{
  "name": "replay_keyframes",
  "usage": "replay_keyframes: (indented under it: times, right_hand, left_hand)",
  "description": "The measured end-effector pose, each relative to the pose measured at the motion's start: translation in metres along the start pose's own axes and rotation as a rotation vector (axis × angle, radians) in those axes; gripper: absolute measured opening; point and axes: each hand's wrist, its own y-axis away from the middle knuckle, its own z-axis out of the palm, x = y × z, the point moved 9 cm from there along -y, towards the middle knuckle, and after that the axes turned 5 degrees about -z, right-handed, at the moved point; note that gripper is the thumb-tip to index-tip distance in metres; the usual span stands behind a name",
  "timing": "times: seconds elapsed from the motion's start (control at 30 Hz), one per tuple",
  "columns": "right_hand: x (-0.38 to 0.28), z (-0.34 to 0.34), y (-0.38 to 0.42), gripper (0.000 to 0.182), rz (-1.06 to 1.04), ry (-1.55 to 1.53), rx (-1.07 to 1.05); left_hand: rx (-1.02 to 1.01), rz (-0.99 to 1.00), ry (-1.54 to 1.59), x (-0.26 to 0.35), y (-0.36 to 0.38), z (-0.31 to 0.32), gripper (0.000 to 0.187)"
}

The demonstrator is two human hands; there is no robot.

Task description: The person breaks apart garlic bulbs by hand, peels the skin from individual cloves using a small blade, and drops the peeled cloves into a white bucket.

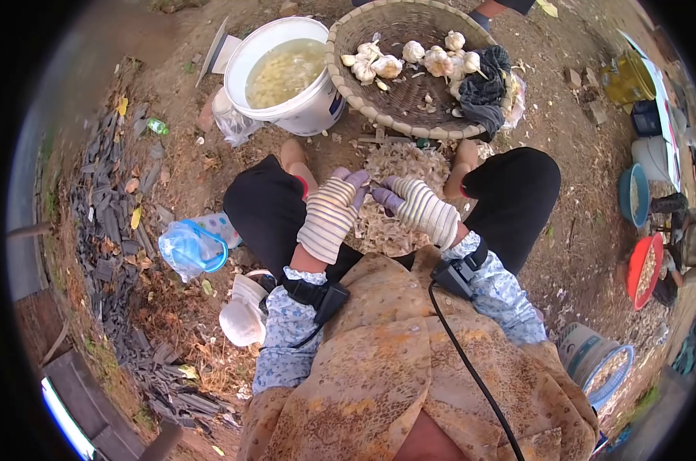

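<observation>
Gloved hands [378, 207] over garlic skins [398, 165]

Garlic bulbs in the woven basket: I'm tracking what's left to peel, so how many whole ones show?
About 7 garlic bulbs show, strung across the far half of the woven basket, from its left rim to the dark cloth. That cloth may hide more.

Outdoor yard w/ bare dirt ground [563, 253], dry leaves; woven basket [409, 100] of garlic, white bucket [302, 107] — rural garlic-peeling spot.
</observation>
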Motion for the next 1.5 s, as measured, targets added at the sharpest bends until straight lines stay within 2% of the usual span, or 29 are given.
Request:
replay_keyframes:
  times: [0.07, 0.1, 0.17, 0.23, 0.3, 0.37, 0.4, 0.43, 0.53, 0.57, 0.63, 0.7, 0.77, 0.83, 0.9, 0.97, 1.03, 1.07, 1.2, 1.3, 1.4, 1.5]
  right_hand:
    - [0.009, 0.002, -0.002, 0.028, -0.021, 0.064, 0.0]
    - [0.009, 0.002, -0.002, 0.027, -0.042, 0.124, -0.002]
    - [0.01, 0.004, -0.001, 0.025, -0.072, 0.188, -0.012]
    - [0.007, 0.004, -0.002, 0.025, -0.141, 0.147, 0.018]
    - [0.009, 0.0, 0.0, 0.028, -0.11, 0.083, -0.023]
    - [0.006, 0.0, 0.0, 0.031, -0.08, 0.018, -0.064]
    - [0.01, 0.0, 0.0, 0.031, -0.02, -0.039, -0.055]
    - [0.012, 0.0, 0.0, 0.032, 0.04, -0.096, -0.047]
    - [0.009, 0.002, 0.001, 0.032, 0.059, -0.219, -0.049]
    - [0.008, 0.002, 0.002, 0.032, 0.047, -0.256, -0.037]
    - [0.006, 0.002, 0.008, 0.031, 0.05, -0.32, -0.032]
    - [-0.001, 0.001, 0.011, 0.029, 0.051, -0.38, -0.03]
    - [0.008, -0.001, 0.018, 0.027, 0.258, -0.631, 0.055]
    - [0.005, -0.001, 0.011, 0.023, 0.243, -0.644, 0.079]
    - [-0.002, 0.003, 0.005, 0.023, 0.195, -0.648, 0.065]
    - [-0.004, 0.0, 0.003, 0.023, 0.203, -0.68, 0.12]
    - [-0.003, -0.002, 0.003, 0.018, 0.152, -0.686, 0.152]
    - [-0.003, -0.003, 0.004, 0.013, 0.148, -0.649, 0.139]
    - [-0.016, -0.008, 0.008, 0.015, 0.101, -0.641, 0.176]
    - [-0.018, -0.01, 0.01, 0.015, 0.086, -0.707, 0.21]
    - [-0.015, -0.011, 0.011, 0.012, 0.117, -0.712, 0.212]
    - [-0.009, -0.007, 0.009, 0.009, 0.083, -0.667, 0.178]
  left_hand:
    - [-0.105, -0.001, -0.306, 0.003, 0.001, 0.011, 0.029]
    - [-0.108, -0.002, -0.303, 0.006, 0.0, 0.008, 0.029]
    - [-0.263, -0.017, -0.407, 0.006, 0.0, 0.016, 0.03]
    - [-0.251, 0.019, -0.366, 0.005, 0.001, 0.015, 0.029]
    - [-0.242, 0.056, -0.328, 0.002, 0.003, 0.013, 0.027]
    - [-0.25, -0.079, 0.267, -0.009, 0.001, 0.007, 0.021]
    - [-0.219, -0.26, 0.518, -0.018, 0.003, 0.009, 0.018]
    - [-0.219, -0.261, 0.515, -0.016, 0.005, 0.01, 0.018]
    - [-0.126, -0.629, 1.049, -0.036, 0.021, 0.021, 0.021]
    - [-0.126, -0.63, 1.05, -0.036, 0.022, 0.019, 0.021]
    - [-0.09, -0.784, 1.516, -0.041, 0.033, 0.025, 0.027]
    - [-0.085, -0.77, 1.509, -0.039, 0.033, 0.026, 0.032]
    - [-0.013, -0.759, 1.3, -0.037, 0.029, 0.021, 0.032]
    - [-0.024, -0.729, 1.208, -0.029, 0.025, 0.021, 0.03]
    - [0.024, -0.614, 1.161, -0.024, 0.02, 0.023, 0.031]
    - [0.047, -0.643, 1.221, -0.026, 0.021, 0.029, 0.03]
    - [-0.058, -0.799, 1.424, -0.023, 0.029, 0.041, 0.029]
    - [-0.078, -0.842, 1.419, -0.022, 0.031, 0.044, 0.025]
    - [0.032, -0.788, 1.39, -0.021, 0.023, 0.039, 0.026]
    - [0.001, -0.751, 1.339, -0.027, 0.025, 0.045, 0.029]
    - [-0.08, -0.831, 1.43, -0.026, 0.03, 0.053, 0.028]
    - [-0.106, -0.865, 1.303, -0.026, 0.03, 0.051, 0.025]
